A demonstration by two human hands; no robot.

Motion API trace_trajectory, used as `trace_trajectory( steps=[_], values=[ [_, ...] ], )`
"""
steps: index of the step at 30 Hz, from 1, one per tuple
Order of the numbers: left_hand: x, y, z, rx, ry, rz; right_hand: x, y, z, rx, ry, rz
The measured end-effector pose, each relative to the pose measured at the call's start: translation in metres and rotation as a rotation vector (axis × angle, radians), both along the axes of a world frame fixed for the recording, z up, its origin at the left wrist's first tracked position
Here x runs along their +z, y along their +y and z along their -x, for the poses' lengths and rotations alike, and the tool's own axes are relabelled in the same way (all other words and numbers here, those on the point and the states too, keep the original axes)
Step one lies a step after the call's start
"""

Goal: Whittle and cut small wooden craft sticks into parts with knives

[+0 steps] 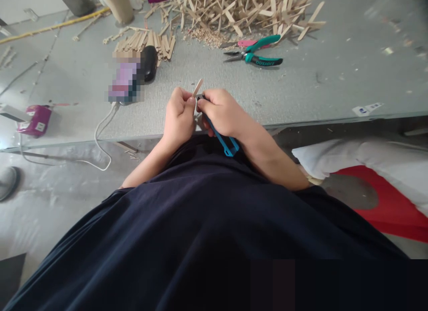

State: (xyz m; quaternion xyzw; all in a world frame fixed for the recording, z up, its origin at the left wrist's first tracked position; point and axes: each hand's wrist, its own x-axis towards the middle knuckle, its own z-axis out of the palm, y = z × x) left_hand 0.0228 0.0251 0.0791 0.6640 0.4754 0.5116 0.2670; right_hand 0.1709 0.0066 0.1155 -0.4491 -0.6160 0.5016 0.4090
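My left hand (180, 114) is closed, pinching a thin wooden craft stick (198, 86) between thumb and fingers just over the table's front edge. The stick's upper end points up and to the right. Close beside it, my right hand (222, 110) is wrapped round a blue-handled cutting tool (229, 147). Its dark metal head meets the stick at the fingertips, mostly covered by them. The hollow handle end slants down toward my dark shirt. Beyond my hands lie green-and-black needle-nose pliers (252, 54), with their jaws to the left.
A large heap of wooden sticks (240, 10) covers the back of the table (327, 74), with shavings (207, 36) before it. Shorter sticks (143, 41) lie near a phone (125, 81) on a white cable (100, 126). A purple box (38, 120) sits at left. Someone's light-trousered leg (361, 155) is at right.
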Motion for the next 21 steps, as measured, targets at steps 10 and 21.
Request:
trace_trajectory(
  steps=[10, 21],
  values=[
    [-0.002, 0.003, 0.001, 0.024, 0.056, -0.073, 0.008, 0.002, -0.001, 0.031, -0.085, -0.013],
    [-0.009, 0.012, 0.002, -0.166, -0.327, -0.018, 0.013, 0.003, -0.004, 0.127, 0.075, 0.137]
  ],
)
